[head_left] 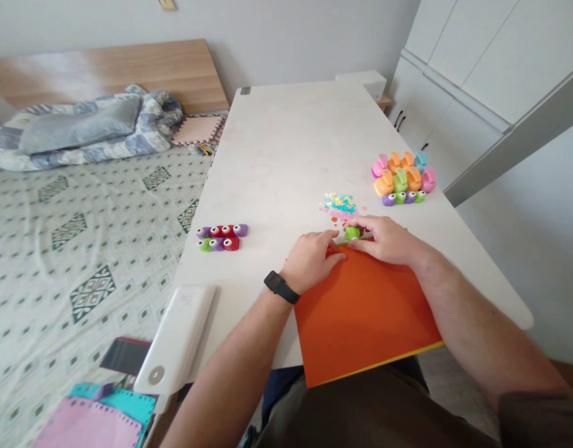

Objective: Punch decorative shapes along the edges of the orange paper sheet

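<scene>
Your right hand point(377, 239) is clamped on the green craft punch point(352, 233), partly covering it, at the orange sheet's point(365, 305) far edge. Your left hand point(312, 258) touches that edge, thumb and forefinger apart. The sheet's near edge overhangs the white table point(290, 143); tabletop extends far beyond the paper cutouts point(341, 203).

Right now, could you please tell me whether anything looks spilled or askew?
Yes: small pink, yellow and turquoise confetti-like bits lie scattered loose on the white tabletop, beyond the right hand, while colourful plastic punches stand grouped. The flat orange sheet overhangs the near edge.
</scene>
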Action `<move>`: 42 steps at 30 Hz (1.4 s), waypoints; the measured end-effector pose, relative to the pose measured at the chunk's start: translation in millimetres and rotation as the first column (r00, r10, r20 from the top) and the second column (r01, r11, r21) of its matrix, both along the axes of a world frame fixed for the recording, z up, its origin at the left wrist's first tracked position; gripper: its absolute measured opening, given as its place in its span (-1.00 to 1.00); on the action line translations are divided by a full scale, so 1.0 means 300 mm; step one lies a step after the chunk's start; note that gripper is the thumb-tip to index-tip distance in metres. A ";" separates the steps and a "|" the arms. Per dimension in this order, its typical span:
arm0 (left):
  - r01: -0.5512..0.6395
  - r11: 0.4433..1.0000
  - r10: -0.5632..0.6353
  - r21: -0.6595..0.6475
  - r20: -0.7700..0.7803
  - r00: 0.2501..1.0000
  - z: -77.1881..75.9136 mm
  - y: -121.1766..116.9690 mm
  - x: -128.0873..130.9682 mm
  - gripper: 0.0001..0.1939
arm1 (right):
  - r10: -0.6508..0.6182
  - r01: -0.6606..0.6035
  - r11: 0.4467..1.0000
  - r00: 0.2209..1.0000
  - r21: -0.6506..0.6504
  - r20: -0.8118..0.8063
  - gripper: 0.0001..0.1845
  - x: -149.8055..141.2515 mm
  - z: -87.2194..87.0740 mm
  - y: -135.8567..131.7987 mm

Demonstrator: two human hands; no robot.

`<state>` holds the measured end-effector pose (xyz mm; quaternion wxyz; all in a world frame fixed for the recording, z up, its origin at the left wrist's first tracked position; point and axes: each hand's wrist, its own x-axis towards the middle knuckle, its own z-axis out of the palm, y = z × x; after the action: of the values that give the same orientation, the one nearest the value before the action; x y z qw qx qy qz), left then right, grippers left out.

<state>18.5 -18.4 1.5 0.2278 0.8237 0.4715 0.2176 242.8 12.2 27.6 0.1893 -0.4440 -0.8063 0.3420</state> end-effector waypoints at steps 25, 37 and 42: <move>0.062 0.994 -0.045 0.095 -0.165 0.985 0.010 -0.013 0.012 -0.59 | -0.302 0.158 0.924 0.860 -0.348 -0.411 -0.46 -0.018 -0.051 0.025; 0.051 0.995 -0.036 0.081 -0.168 0.985 0.001 -0.017 0.023 -0.48 | -0.279 0.161 0.939 0.874 -0.304 -0.398 -0.48 -0.020 -0.048 0.022; 0.030 0.997 -0.018 0.075 -0.154 0.988 -0.002 -0.016 0.022 -0.45 | -0.289 0.167 0.935 0.868 -0.311 -0.403 -0.47 -0.017 -0.049 0.026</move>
<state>25.0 -23.1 0.7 0.1619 0.8518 0.4687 0.1690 237.7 19.9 13.0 0.3457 -0.4687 -0.6297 0.5141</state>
